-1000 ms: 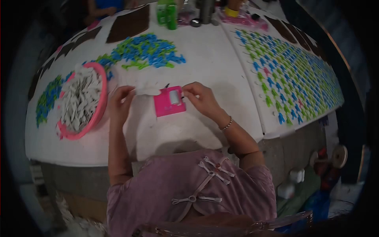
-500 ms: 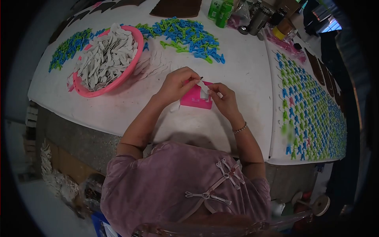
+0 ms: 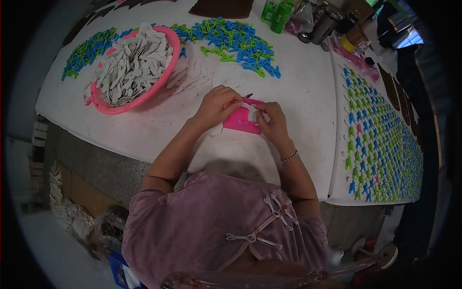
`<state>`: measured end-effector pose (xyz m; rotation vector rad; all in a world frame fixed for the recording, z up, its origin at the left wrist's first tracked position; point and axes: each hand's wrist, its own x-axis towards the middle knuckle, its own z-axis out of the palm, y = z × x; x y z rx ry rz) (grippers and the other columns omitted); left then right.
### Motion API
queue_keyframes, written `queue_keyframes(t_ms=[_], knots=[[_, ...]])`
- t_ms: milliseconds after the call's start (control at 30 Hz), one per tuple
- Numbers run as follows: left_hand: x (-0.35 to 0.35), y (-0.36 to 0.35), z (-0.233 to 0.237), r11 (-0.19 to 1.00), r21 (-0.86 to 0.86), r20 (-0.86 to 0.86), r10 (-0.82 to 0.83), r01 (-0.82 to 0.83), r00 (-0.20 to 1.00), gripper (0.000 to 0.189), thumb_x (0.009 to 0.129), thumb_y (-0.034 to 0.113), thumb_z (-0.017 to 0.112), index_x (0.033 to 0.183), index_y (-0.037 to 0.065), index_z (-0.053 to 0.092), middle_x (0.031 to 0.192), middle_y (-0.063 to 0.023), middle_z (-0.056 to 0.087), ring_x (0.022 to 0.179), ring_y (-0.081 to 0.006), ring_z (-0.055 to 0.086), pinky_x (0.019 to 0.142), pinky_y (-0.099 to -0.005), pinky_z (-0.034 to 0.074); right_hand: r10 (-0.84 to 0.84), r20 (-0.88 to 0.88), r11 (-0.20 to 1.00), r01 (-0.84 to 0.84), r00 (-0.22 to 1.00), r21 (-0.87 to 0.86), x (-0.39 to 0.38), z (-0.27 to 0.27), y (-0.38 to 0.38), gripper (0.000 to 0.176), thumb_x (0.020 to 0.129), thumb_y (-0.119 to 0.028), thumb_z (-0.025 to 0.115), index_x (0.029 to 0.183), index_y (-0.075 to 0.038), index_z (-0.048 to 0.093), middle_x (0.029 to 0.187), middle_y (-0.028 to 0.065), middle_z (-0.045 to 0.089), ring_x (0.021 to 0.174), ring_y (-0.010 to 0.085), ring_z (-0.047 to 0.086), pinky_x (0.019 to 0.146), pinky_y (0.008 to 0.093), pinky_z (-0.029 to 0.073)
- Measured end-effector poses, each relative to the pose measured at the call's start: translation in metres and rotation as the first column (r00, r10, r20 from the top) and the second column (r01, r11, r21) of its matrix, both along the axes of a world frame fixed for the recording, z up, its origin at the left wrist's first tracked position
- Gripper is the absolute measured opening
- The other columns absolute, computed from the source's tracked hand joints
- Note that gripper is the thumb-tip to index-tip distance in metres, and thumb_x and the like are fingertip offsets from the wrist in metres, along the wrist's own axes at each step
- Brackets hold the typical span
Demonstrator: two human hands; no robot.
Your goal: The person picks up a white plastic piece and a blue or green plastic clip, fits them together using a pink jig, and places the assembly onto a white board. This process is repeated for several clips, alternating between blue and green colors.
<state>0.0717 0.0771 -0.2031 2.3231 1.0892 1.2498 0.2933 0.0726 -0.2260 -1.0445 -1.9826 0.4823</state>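
Observation:
My left hand [image 3: 217, 107] is pinched closed on one end of a small pale, thin piece [image 3: 247, 105]. At the other end, the fingers of my right hand [image 3: 273, 123] close on it too. The piece resembles those heaped in the basin, though fingers hide much of it. Both hands are just above a flat pink tray-like object [image 3: 235, 121] with a whitish block [image 3: 252, 115] on its right part. A small dark tip shows beyond the fingers; I cannot make out what it is.
Left of my hands stands a pink basin [image 3: 111, 110] heaped with pale flat pieces [image 3: 137, 62]. Loose blue and green clips [image 3: 236, 41] lie behind. Rows of clips [image 3: 373, 139] cover the right table. Green cans [image 3: 281, 17] and a dark flask [image 3: 323, 28] stand at the back.
The pale piece has been lowered toward the pink object and lies flatter between my fingers. My right hand has tilted slightly. The whole view has shifted a little.

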Motion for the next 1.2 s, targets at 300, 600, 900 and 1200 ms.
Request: queue_keyframes(t_ms=[300,600,900,1200], knots=[[0.012,0.006,-0.027,0.993,-0.097,-0.002,-0.064,0.063,0.998,0.011,0.078,0.014,0.068,0.084,0.008,0.060,0.081,-0.0065,0.062,0.080,-0.0275,0.057,0.073,-0.0381,0.045,-0.066,0.075,0.994,0.059,0.995,0.088,0.017,-0.011,-0.003,0.017,0.073,-0.003,0.062,0.090,-0.005,0.062,0.085,0.0111,0.058,0.082,0.0308,0.055,0.069,0.0406,0.047],[0.020,0.009,-0.027,0.986,-0.148,0.000,-0.079,0.078,0.997,0.010,0.078,0.014,0.068,0.083,0.009,0.061,0.083,-0.0063,0.061,0.083,-0.0270,0.055,0.075,-0.0379,0.044,-0.107,0.079,0.984,0.094,0.991,0.151,0.022,-0.005,-0.002,0.022,0.069,-0.001,0.062,0.091,-0.005,0.061,0.086,0.0108,0.058,0.082,0.0302,0.054,0.071,0.0405,0.046],[0.044,0.016,-0.026,0.988,-0.128,-0.051,-0.095,0.088,0.994,0.008,0.076,0.015,0.069,0.080,0.010,0.064,0.084,-0.0058,0.059,0.084,-0.0273,0.055,0.075,-0.0389,0.042,-0.080,-0.165,0.997,0.080,0.983,-0.011,0.010,0.026,0.002,0.031,0.073,0.002,0.063,0.103,-0.004,0.058,0.092,0.0092,0.057,0.086,0.0227,0.057,0.076,0.0322,0.047],[0.039,0.010,-0.025,0.972,-0.198,0.170,-0.093,0.127,0.981,0.013,0.075,0.014,0.071,0.081,0.008,0.062,0.086,-0.0067,0.059,0.084,-0.0271,0.055,0.078,-0.0376,0.043,-0.026,-0.349,0.943,-0.093,0.937,-0.321,-0.002,-0.004,0.000,0.041,0.075,0.006,0.057,0.114,-0.006,0.052,0.094,0.0003,0.051,0.086,0.0116,0.050,0.080,0.0250,0.043]])
